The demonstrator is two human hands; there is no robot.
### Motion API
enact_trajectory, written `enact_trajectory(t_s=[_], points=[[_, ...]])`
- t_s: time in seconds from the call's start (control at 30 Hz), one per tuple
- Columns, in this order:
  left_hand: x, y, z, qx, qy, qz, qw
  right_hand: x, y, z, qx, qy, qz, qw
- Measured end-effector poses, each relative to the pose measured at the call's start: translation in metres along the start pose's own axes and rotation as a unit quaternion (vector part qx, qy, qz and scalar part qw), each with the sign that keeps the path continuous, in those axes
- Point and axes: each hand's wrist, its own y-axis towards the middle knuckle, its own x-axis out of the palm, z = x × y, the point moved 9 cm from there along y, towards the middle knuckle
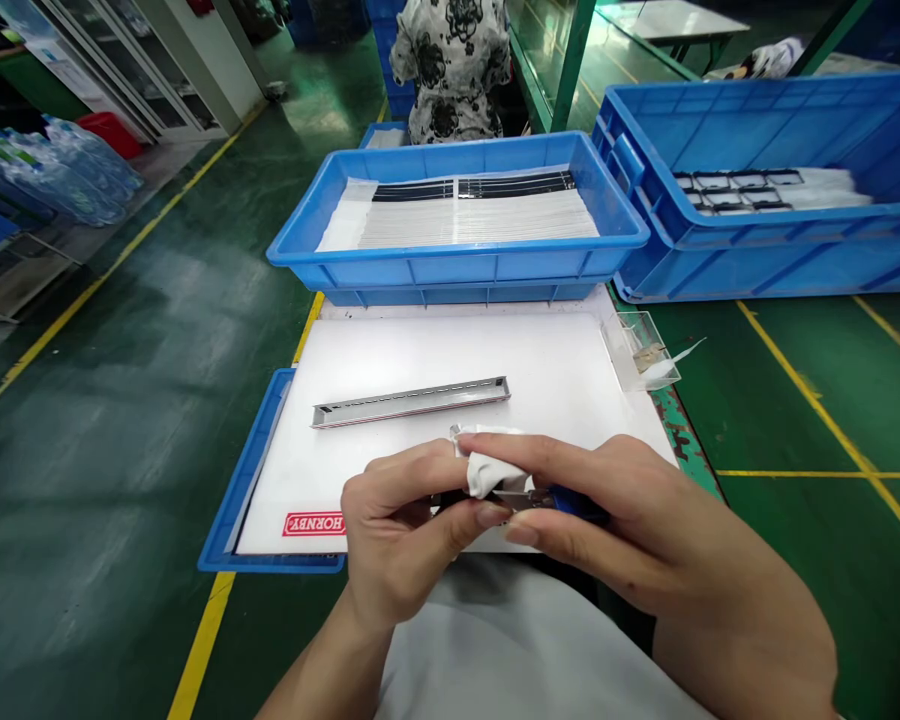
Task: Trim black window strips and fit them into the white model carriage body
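Observation:
My left hand [409, 520] is closed, its thumb and fingers pinching a small dark piece [450, 497] that they mostly hide. In my right hand [615, 520] is a blue-handled knife [574, 503], its short metal blade pointing left towards the left thumb tip. A crumpled white wrap [495, 474], cloth or a finger cover, sits between the hands under the right index finger; I cannot tell which finger it is on. Just beyond the hands, a long silver tray-like metal strip [412, 402] lies slantwise on the white board [555, 370].
A blue crate [457, 268] holding rows of dark-edged strips stands behind the board. Another blue crate [787, 225] is at right. A small clear box [649, 345] sits at the board's right edge. A person in a patterned top [454, 70] is beyond.

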Motion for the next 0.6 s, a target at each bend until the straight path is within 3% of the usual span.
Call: enact_trajectory(t_s=[0.6], points=[[-0.014,-0.003,0.01,0.027,0.016,-0.002,1.0,0.013,0.006,-0.008,-0.003,0.001,-0.005,1.0]])
